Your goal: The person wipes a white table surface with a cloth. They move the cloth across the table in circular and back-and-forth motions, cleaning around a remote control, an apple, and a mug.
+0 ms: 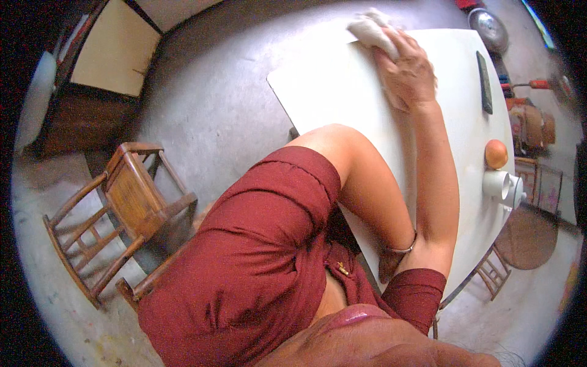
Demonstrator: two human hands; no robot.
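My right hand [406, 69] is stretched far across a white tabletop [316, 87]. It is shut on a bunched white cloth [372, 33], pressed against the surface near the far edge. Some blur shows on the hand and cloth. My left arm is bent across in front of me, with a thin bangle at its wrist. Under my right elbow, my left hand [389, 268] lies low by the table's near edge; its fingers are mostly hidden, so their pose is unclear.
Along the table's right side are a dark oblong object [484, 82], a reddish-yellow fruit [496, 154], a white cup [496, 184] on its side and a lidded white vessel [515, 192]. A wooden chair [135, 197] stands at left. A brown round-topped piece [527, 238] stands at right.
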